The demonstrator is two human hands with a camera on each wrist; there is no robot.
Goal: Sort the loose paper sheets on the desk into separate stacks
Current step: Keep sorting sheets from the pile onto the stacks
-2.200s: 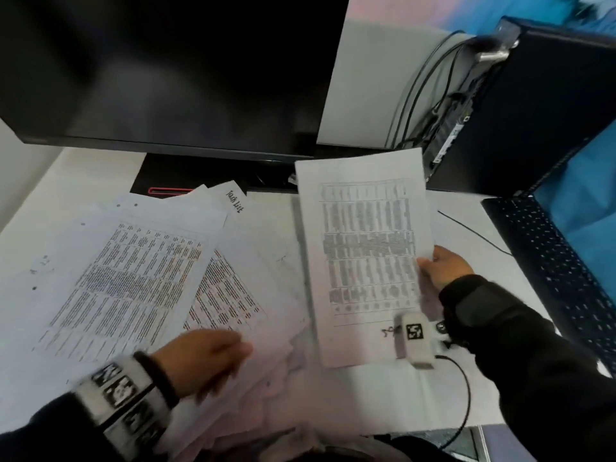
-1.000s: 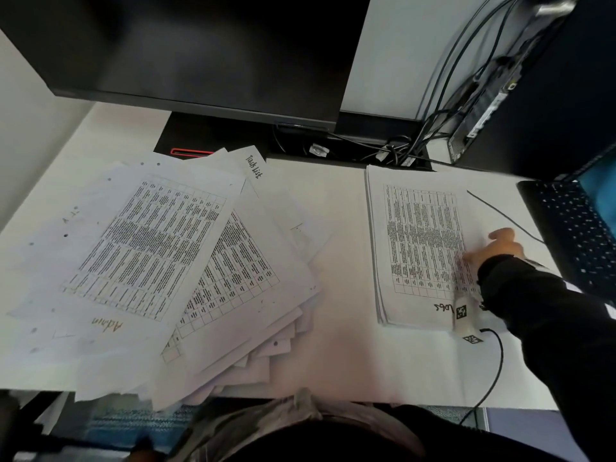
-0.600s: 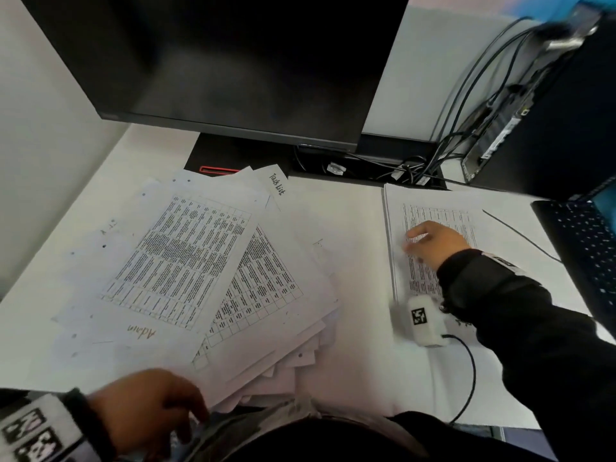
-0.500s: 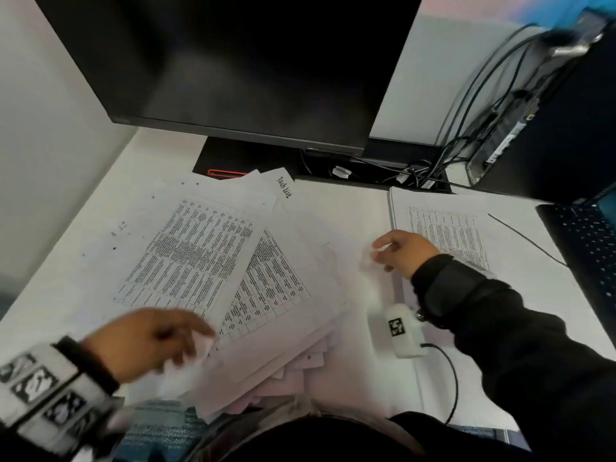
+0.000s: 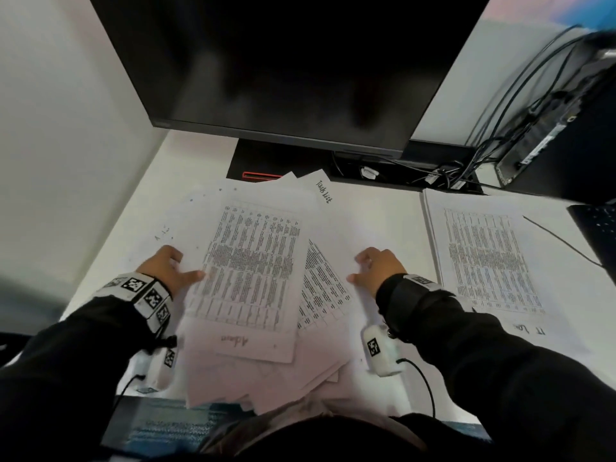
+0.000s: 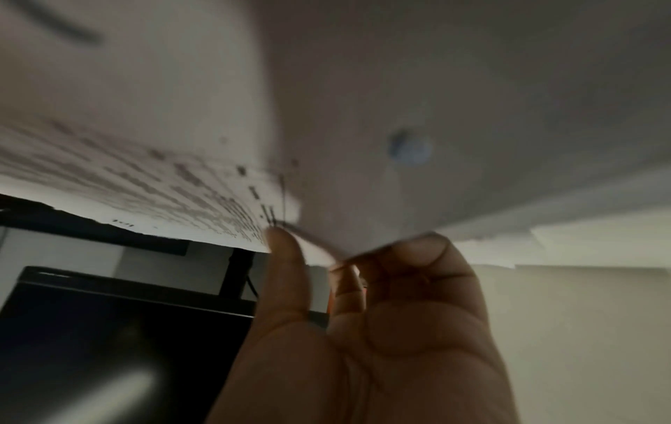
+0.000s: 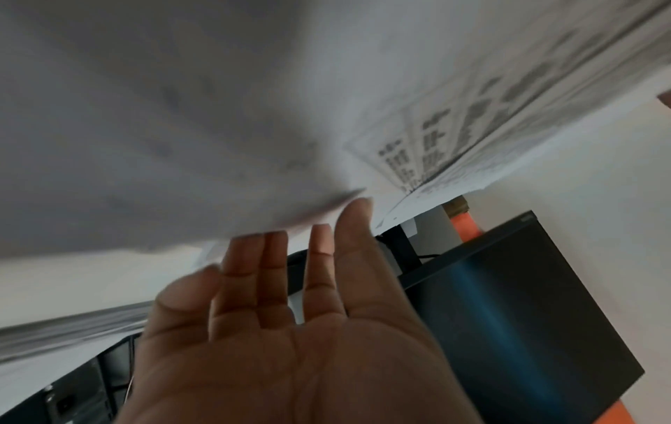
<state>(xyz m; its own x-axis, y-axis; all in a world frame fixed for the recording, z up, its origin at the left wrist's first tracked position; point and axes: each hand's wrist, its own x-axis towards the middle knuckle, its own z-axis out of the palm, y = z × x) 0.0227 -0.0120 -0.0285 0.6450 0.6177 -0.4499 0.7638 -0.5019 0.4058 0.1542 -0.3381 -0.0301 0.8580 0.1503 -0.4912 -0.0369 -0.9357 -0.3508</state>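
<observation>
A loose, fanned pile of paper sheets [image 5: 320,295] lies on the white desk [image 5: 150,201] in front of me. Its top sheet [image 5: 253,268] is a printed table with "Adam" handwritten at its near end. My left hand [image 5: 166,266] is at that sheet's left edge. In the left wrist view the left hand [image 6: 345,252] pinches a paper edge between thumb and curled forefinger. My right hand [image 5: 375,266] rests on the pile's right side. In the right wrist view the right hand [image 7: 276,252] has straight fingers whose tips touch the paper. A squared stack [image 5: 483,261] lies at the right.
A dark monitor [image 5: 283,61] stands right behind the pile, its base [image 5: 260,161] partly under the sheets. A tangle of cables [image 5: 450,175], a black computer case [image 5: 566,145] and a keyboard [image 5: 596,228] fill the right. The pile overhangs the desk's near edge.
My right hand left the squared stack and moved left onto the loose pile. My left hand came up from below the desk edge to the top sheet's left edge.
</observation>
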